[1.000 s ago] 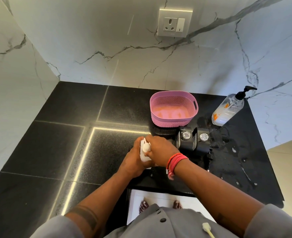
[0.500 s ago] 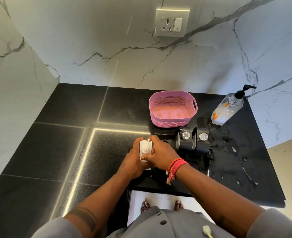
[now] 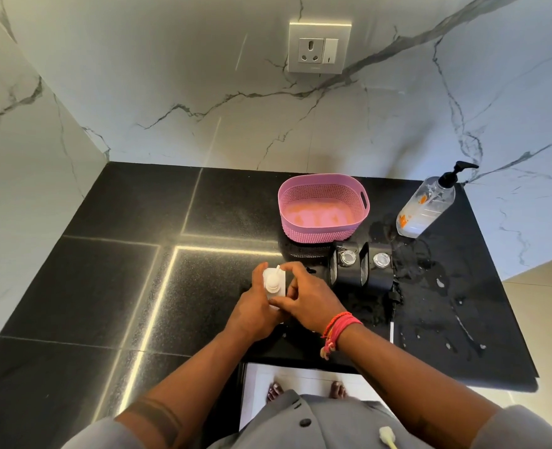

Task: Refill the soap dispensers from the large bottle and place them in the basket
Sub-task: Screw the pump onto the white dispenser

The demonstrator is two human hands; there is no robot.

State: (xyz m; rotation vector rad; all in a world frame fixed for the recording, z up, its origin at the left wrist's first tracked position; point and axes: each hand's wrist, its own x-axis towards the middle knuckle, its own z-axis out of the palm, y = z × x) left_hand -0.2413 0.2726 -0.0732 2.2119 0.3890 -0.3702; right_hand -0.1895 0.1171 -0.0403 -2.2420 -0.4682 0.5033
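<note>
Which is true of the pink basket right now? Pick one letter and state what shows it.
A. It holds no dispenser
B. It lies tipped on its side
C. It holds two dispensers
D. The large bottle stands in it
A: the pink basket stands upright with only its bare floor showing, while both hands hold the white dispenser in front of it.

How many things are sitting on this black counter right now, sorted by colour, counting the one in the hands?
White: 1, the small dispenser gripped by the left hand and right hand.
Pink: 1, the basket.
Clear: 1, the large pump bottle.
Black: 2, the open-topped dispensers.
Total: 5.
</note>
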